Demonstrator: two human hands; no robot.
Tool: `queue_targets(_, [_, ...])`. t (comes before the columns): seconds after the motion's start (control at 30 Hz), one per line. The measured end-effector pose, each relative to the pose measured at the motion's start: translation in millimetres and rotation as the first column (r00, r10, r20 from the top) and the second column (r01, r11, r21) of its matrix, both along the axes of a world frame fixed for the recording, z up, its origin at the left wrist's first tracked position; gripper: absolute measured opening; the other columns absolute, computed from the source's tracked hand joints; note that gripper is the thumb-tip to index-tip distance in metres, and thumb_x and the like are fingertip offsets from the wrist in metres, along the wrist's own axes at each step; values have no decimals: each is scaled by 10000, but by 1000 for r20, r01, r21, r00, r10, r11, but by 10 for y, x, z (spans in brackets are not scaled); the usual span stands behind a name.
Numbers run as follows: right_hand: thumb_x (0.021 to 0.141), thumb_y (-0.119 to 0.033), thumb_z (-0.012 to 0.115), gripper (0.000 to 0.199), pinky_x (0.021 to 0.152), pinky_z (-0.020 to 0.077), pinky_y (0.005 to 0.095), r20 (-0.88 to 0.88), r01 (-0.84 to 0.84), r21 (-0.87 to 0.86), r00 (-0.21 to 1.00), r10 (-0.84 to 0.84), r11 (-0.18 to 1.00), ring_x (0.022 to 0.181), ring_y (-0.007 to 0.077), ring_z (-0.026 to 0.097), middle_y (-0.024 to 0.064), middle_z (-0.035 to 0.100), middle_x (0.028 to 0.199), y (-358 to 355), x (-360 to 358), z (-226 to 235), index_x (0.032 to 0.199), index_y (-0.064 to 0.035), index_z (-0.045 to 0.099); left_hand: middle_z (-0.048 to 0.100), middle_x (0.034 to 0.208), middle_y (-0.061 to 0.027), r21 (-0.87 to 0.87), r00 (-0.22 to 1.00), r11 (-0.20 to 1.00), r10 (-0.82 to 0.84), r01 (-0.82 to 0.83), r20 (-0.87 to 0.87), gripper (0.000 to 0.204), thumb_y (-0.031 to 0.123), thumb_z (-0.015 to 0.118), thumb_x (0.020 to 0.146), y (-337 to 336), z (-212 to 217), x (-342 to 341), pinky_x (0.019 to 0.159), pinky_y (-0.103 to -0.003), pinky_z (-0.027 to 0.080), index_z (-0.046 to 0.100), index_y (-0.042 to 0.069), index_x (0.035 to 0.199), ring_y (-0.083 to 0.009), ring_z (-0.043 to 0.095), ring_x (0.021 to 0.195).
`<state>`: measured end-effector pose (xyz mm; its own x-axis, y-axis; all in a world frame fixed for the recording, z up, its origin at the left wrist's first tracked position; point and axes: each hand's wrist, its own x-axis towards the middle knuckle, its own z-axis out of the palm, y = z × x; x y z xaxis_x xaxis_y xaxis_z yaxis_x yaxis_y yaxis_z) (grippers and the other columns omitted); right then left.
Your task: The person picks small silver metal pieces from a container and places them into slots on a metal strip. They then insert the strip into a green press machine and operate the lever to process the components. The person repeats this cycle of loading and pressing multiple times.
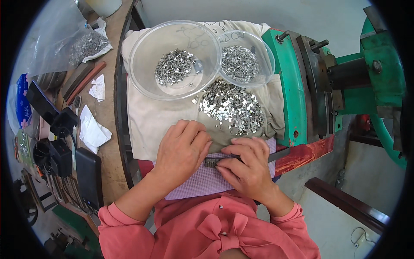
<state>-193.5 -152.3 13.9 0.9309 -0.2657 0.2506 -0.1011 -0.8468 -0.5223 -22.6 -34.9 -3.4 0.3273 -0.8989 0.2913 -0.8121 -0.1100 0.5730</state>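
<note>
Head view showed the right hand [246, 166] pinching a row of small metal clips [214, 162] on a rod [278, 155] at the cloth's [146, 121] near edge, left hand [183, 146] curled beside it; threading appeared underway, the next clip needing careful alignment.

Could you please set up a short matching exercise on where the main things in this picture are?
Things:
1. large clear bowl
2. small clear bowl
3. loose pile of metal pieces
4. thin metal strip

Places:
A. on the cloth in front of the bowls
B. under the right hand
C. beside the green machine
D. far left on the cloth

Pairs: 1-D, 2-C, 3-A, 4-B
</note>
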Motion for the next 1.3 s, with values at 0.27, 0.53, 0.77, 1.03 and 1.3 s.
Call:
queue_targets(0.27, [735,-165,822,197,1019,354,481,-7,101,-49,995,-102,994,1142,258,564,-5,647,1090,-118,-223,43,907,-157,725,609,948,-76,15,999,1000,-9,9,41,191,43,761,745,13,13,-8,741,-405,478,640,48,892,-291,582,860])
queue_targets(0.53, [730,-140,816,182,1030,352,483,-3,69,3,998,-69,998,1145,251,571,-5,657,1083,-137,-234,-25,889,-154,728,614,922,-81,-35,990,996,-86,83,-112,195,22,762,734,101,133,-113,709,-390,483,628,50,873,-291,588,819])
queue_targets(0.77, [721,-120,820,169,1004,363,464,-36,26,57,999,-24,998,1086,241,593,2,658,1066,-262,-196,105,868,-135,739,621,961,-63,-3,979,988,-153,154,-137,208,56,765,741,169,101,-304,744,-393,486,627,59,896,-269,594,869])
queue_targets(1.03, [718,-108,810,191,932,400,431,117,66,-104,992,-54,992,1038,256,594,28,641,1045,-390,186,79,889,-116,727,619,962,-61,14,990,992,-123,124,-73,192,69,763,758,143,70,-319,734,-389,478,609,61,872,-267,594,875])
queue_targets(1.3, [721,-102,785,165,957,397,452,63,44,-197,997,-32,979,1049,266,576,37,621,1031,-440,516,-22,851,-96,682,623,958,-62,-9,984,992,-126,126,-124,225,80,789,734,162,63,-266,717,-387,489,626,57,888,-271,592,843])
